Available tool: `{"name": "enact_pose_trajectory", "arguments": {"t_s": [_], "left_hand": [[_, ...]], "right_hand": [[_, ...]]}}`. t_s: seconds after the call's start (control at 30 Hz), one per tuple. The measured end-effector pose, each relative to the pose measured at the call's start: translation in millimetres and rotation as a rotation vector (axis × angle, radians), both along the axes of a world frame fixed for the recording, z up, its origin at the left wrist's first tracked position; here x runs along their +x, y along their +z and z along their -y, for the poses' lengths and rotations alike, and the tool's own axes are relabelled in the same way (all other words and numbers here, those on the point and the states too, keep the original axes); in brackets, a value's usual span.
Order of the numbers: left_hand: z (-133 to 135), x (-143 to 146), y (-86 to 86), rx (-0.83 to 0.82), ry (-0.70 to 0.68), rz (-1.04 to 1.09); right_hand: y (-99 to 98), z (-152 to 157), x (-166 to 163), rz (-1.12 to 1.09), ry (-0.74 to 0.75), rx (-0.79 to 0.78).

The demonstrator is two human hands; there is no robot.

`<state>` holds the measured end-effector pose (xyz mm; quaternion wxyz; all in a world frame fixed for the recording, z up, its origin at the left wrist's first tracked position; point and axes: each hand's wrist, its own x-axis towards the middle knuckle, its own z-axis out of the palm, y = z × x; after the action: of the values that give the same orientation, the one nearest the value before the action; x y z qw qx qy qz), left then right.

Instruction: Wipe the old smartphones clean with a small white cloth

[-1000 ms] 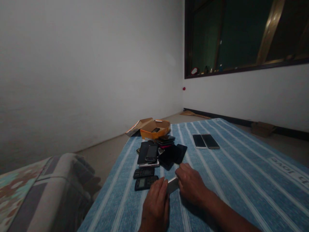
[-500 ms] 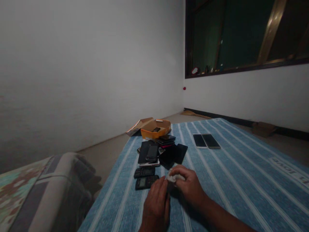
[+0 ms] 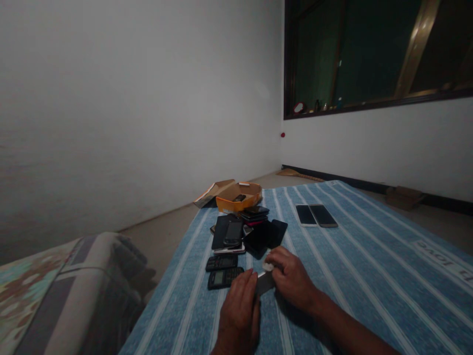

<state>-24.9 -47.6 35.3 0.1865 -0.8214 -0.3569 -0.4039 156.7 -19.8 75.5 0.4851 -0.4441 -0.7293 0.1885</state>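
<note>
My left hand [image 3: 239, 310] lies on the blue striped cloth [image 3: 369, 266] with its fingers closed on the near end of a flat grey phone [image 3: 264, 282]. My right hand [image 3: 291, 279] is curled over the phone's far end, pinching a small white wad [image 3: 267, 266] against it. Just beyond lies a pile of dark phones [image 3: 244, 231], with two keypad phones [image 3: 222, 270] nearest my left hand.
An open orange box [image 3: 238, 196] with a small phone inside stands past the pile. Two smartphones [image 3: 316, 215] lie side by side further right on the cloth. A rolled patterned mattress [image 3: 66, 291] is at the left. White walls and a dark window [image 3: 369, 54] stand behind.
Half a second ago the right hand's white wad covered the phone; now the hand has drawn back and the grey phone shows again between my hands. The left hand has stayed put.
</note>
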Motion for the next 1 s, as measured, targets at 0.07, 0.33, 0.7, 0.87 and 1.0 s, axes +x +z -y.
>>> {"name": "enact_pose_trajectory", "arguments": {"t_s": [0.07, 0.33, 0.7, 0.87, 1.0], "left_hand": [[0, 0, 0.3, 0.010, 0.003, -0.002], [0, -2, -2.5, 0.019, 0.018, -0.012], [1, 1, 1.7, -0.021, -0.026, 0.018], [4, 5, 11.6, -0.090, -0.057, 0.031], [4, 5, 11.1, -0.088, -0.057, 0.035]], "right_hand": [[1.2, 2, 2, 0.156, -0.086, 0.037], [2.1, 9, 1, 0.416, -0.157, 0.108], [14.1, 18, -17, -0.562, 0.195, -0.231], [19.2, 27, -22, -0.821, 0.274, -0.494], [18.5, 28, -23, -0.956, 0.317, -0.578]]}}
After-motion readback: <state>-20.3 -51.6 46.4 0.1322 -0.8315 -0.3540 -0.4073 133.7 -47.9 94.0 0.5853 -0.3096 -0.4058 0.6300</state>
